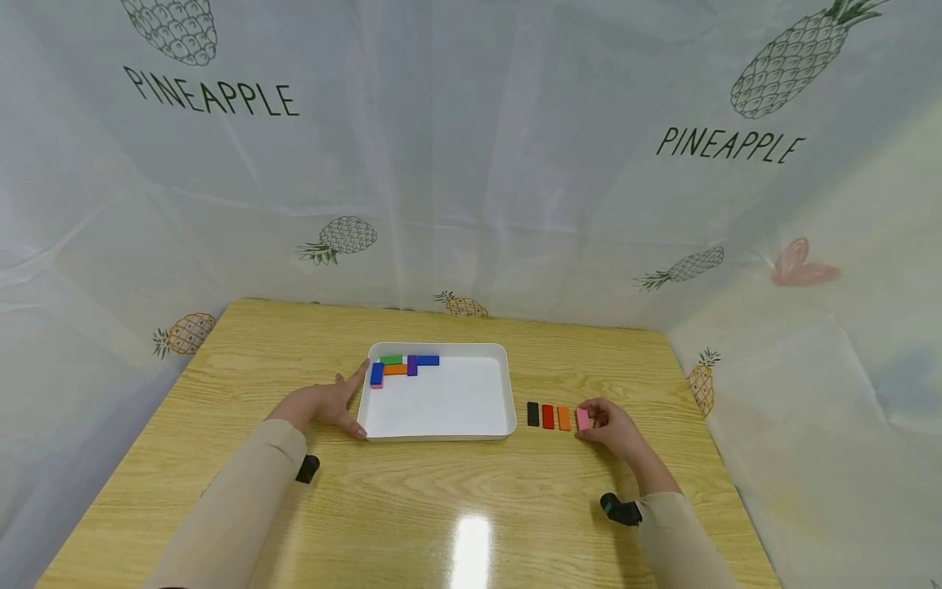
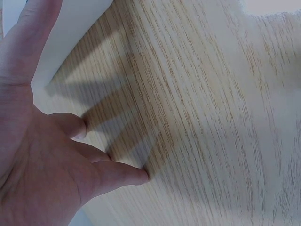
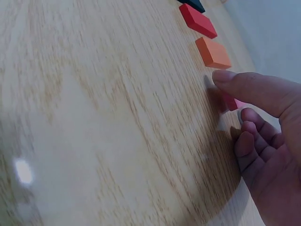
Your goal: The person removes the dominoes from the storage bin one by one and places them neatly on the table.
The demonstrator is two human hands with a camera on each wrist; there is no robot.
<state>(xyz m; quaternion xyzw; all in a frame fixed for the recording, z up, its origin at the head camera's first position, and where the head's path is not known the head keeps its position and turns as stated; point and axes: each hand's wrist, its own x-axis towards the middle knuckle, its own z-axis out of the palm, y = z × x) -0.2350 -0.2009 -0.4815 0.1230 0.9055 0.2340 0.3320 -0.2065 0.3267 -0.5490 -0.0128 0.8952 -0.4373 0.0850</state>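
Note:
My left hand [image 1: 327, 403] is at the left side of a white tray [image 1: 456, 405], thumb and index finger spread along its rim. In the left wrist view, the other fingers of that hand reach down to the wooden table. My right hand [image 1: 616, 431] pinches a pink block [image 1: 583, 419] between thumb and fingers, at the right end of a short row. Much of this block is hidden behind the thumb in the right wrist view. Beside it lie an orange block [image 3: 213, 52], a red block [image 3: 197, 20] and a black block [image 1: 533, 414], spaced apart.
In the tray's upper left corner sit a green block [image 1: 391, 360], an orange one, a purple block [image 1: 412, 366] and two blue ones, with a pink edge showing under the left blue block [image 1: 377, 373]. A patterned curtain [image 1: 471, 164] hangs behind the table [image 1: 412, 499].

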